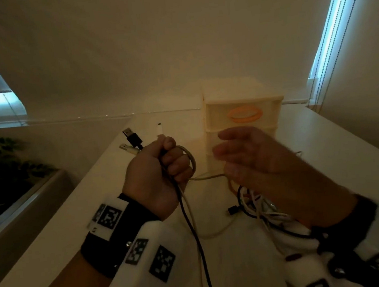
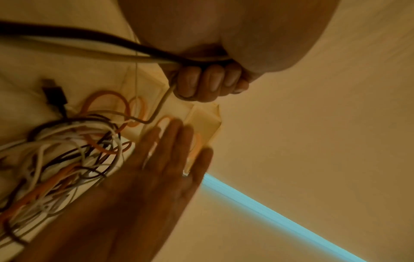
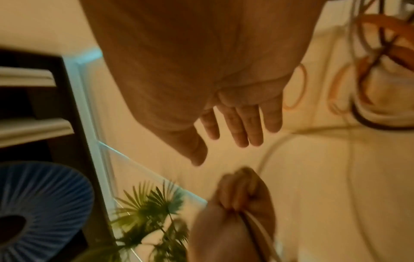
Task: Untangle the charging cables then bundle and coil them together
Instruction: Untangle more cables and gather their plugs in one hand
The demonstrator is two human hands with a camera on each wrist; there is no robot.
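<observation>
Left hand [image 1: 157, 177] grips cables [image 1: 193, 224] above white table [image 1: 75, 220].

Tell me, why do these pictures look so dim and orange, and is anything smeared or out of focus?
Head view: dim warm room light, cold blue glare at the window edges; the open right hand is motion-blurred, while the left hand gripping the cables is sharper. Left wrist view: the right hand smears, lines bend. Right wrist view: soft throughout, the plant streaked.
</observation>
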